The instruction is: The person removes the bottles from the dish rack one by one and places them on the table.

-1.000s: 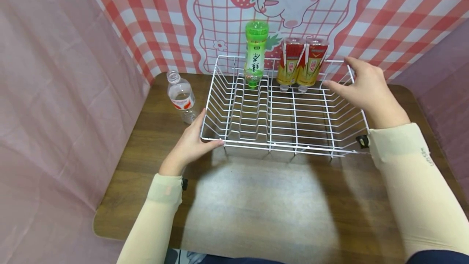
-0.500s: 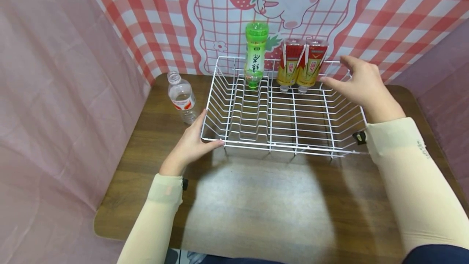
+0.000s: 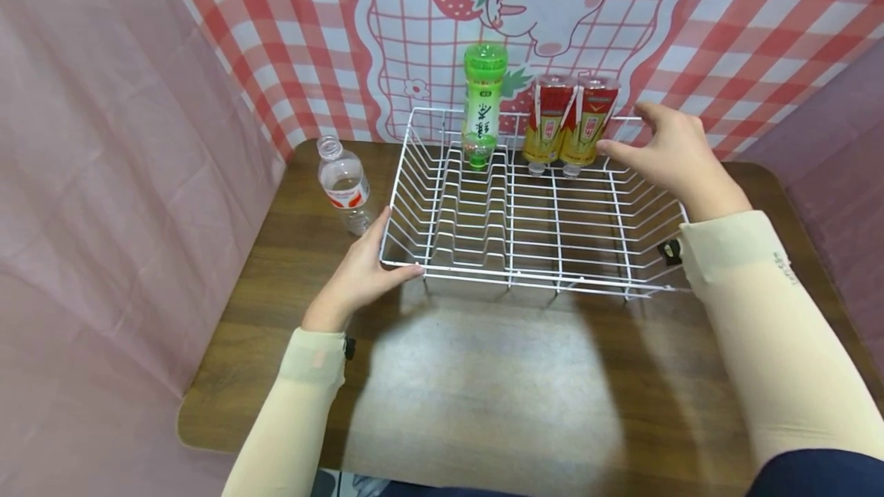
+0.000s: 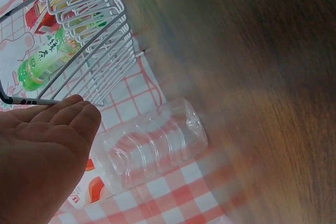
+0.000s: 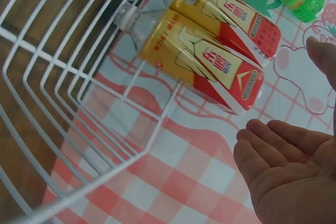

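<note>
A white wire dish rack (image 3: 476,273) stands on the table. My left hand (image 3: 355,274) rests on its front left corner, fingers along the left side and thumb at the front rim. Inside, at the back, a green bottle (image 3: 483,110) stands upside down. To its right are two red-and-yellow bottles, one left (image 3: 549,121) and one right (image 3: 589,121), also cap-down and side by side. Beside the right-hand one is my right hand (image 3: 673,156), empty, thumb and fingers spread apart above the rack's back right corner. The right wrist view shows its fingers extended, away from the bottles.
An uncapped clear bottle (image 3: 345,186) with a red-and-white label stands left of the rack, close to my left fingers. Behind the rack hangs a red checked cloth (image 3: 311,37). A pink curtain (image 3: 103,175) borders the wooden table (image 3: 242,359) at left.
My right hand has moved a little left, toward the right-hand red-and-yellow bottle. The left hand stays at the rack's corner, and the bottles stand as before.
</note>
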`<state>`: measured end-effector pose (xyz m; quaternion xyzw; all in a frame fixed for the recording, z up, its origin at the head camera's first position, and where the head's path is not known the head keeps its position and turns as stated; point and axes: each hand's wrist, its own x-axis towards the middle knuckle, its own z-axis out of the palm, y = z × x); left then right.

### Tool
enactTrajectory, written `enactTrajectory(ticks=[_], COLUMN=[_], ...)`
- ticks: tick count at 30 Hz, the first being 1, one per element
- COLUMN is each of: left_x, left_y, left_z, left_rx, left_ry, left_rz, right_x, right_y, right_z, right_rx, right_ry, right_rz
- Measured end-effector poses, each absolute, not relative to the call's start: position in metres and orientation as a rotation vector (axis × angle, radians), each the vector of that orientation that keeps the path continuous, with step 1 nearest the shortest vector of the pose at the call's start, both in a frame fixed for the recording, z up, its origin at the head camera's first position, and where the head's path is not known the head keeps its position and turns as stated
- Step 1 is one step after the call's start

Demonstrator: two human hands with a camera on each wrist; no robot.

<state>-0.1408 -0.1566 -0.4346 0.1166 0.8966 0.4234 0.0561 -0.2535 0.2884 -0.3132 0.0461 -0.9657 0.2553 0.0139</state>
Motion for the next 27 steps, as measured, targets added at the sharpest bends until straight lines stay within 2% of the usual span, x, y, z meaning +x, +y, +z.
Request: enactTrajectory(ticks=[27], left_x=[-0.141], left_y=[-0.158], left_z=[-0.433], left_rx=[0.343], left_ry=[2.72], left_rz=[1.282], right_x=[-0.274], right_y=[0.293], right_z=[-0.331], right_rx=[0.081], right_ry=[-3.062], right_rz=[0.857])
